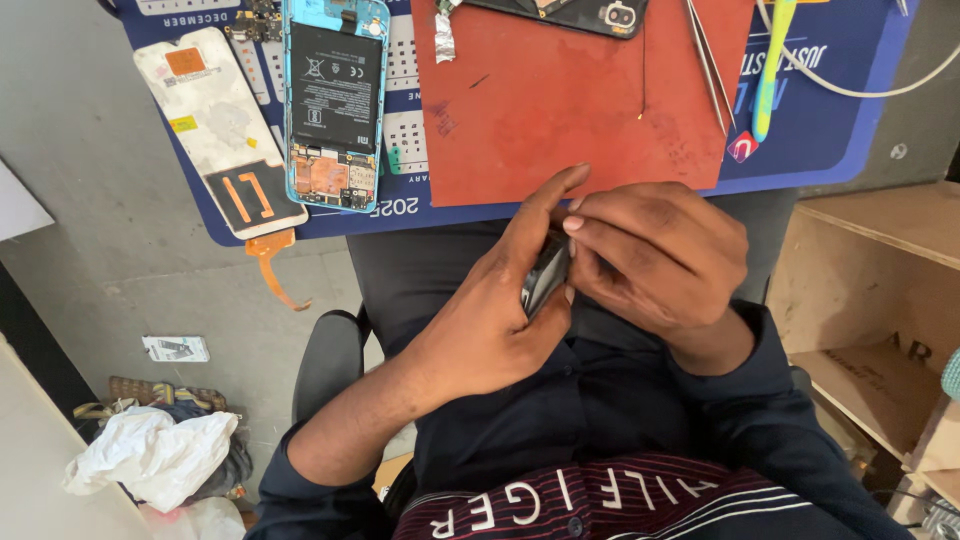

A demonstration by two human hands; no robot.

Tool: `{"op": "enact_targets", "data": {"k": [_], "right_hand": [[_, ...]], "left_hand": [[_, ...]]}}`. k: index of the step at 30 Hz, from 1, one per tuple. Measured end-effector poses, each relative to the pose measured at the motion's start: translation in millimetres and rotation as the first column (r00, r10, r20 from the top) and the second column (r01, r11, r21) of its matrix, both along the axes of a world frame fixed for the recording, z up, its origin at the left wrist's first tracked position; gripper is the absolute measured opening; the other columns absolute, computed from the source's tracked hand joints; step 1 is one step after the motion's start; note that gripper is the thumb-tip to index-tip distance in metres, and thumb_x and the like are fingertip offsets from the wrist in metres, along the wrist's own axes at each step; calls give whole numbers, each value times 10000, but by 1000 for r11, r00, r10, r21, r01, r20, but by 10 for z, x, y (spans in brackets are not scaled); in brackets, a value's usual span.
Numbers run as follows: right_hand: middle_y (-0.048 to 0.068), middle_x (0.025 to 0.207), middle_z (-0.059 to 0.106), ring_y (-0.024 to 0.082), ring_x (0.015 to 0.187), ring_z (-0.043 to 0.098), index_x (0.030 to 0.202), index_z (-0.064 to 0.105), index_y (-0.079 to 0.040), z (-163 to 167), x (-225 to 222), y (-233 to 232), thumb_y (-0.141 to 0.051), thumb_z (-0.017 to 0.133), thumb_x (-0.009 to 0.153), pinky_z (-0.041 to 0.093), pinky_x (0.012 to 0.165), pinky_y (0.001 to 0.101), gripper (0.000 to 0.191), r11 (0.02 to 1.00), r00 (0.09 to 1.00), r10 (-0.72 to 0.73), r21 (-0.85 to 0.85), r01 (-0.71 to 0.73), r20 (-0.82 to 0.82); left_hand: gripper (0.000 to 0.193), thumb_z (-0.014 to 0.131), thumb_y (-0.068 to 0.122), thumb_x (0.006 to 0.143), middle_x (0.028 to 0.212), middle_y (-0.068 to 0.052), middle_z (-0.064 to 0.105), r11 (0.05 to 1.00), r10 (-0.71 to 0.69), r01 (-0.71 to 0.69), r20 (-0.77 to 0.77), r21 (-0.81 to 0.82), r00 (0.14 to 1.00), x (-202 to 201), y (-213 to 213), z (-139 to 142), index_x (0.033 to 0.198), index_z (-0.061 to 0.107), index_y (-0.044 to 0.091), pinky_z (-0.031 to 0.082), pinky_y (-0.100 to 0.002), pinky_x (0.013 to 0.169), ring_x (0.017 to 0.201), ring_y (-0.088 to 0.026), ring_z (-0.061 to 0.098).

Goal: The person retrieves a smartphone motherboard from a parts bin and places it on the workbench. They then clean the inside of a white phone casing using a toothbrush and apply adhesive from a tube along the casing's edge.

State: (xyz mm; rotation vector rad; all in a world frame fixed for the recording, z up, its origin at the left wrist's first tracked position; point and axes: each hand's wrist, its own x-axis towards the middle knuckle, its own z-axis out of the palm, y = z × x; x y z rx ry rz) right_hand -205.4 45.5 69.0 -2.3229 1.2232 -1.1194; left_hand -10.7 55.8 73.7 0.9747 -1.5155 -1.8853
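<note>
My left hand (480,320) holds a small flat dark part (545,275) over my lap, just below the table edge, with the index finger stretched up along it. My right hand (665,260) curls over the same part from the right, its fingertips pressing on the part's upper edge. Most of the part is hidden between the two hands. On the table above lie an opened phone with a blue frame and black battery (335,100) and a white display panel (220,130) with an orange flex cable hanging off the edge.
A red mat (580,100) lies on a blue work mat (830,120). Tweezers (710,60), a yellow-green tool (770,70) and a dark phone back (570,12) sit near the top. A wooden shelf (870,290) stands at right; crumpled white plastic (150,450) lies on the floor.
</note>
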Motion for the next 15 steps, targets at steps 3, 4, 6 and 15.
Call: {"op": "enact_targets", "data": {"k": [3,4,6,15], "right_hand": [[89,1011,717,242,880,737,1005,724,-1,-32,14,11,95,829,828,617,729,310,228,1000,1000,-19,1,19,14],[86,1012,719,240,881,737,1005,726,-2,-36,16,8,102,824,825,615,727,306,230,1000,999,-23,3,23,22],[87,999,716,244,859,731,986,726,2,-32,20,5,96,833,806,607,714,309,230,1000,999,-28,1,28,37],[102,993,709,273,845,738,975,722,-9,-104,3,-57,61,832,808,629,794,381,212,994,999,-45,-101,47,20]], "left_hand": [[887,560,-85,903,1433,-205,533,999,1,-1,19,-34,1000,-8,6,-11,1666,136,71,462,-400,1178,1363,-311,602],[888,560,-89,901,1432,-206,530,999,-1,1,20,-34,1000,-10,3,-15,1665,136,69,460,-400,1174,1361,-312,599],[884,557,-88,899,1410,-199,537,1000,-6,6,29,-9,1000,-12,0,-18,1662,140,69,471,-391,1152,1325,-301,610],[839,548,-85,911,1426,-178,531,999,43,-43,-15,6,999,-38,-30,-78,1653,189,75,452,-385,1166,1363,-288,582]]}}
